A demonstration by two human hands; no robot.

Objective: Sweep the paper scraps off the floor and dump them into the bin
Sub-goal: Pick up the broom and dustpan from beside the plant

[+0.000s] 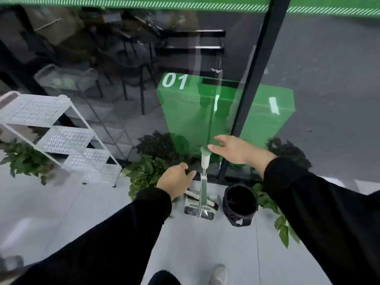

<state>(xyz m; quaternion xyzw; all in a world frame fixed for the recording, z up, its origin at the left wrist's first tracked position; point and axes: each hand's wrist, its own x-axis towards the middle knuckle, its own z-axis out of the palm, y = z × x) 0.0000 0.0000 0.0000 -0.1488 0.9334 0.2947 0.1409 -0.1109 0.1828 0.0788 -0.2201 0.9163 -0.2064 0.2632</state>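
Here both hands, left (174,179) and right (232,149), reach with loose, empty fingers toward the upright broom handle (205,157).

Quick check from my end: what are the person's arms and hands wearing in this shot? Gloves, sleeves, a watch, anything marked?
Both arms are in long, plain black sleeves that end at the wrists, with no visible logos or markings. The left hand and the right hand are bare: no gloves, and no watch, ring or strap shows. The sleeve fabric looks loose and matte.
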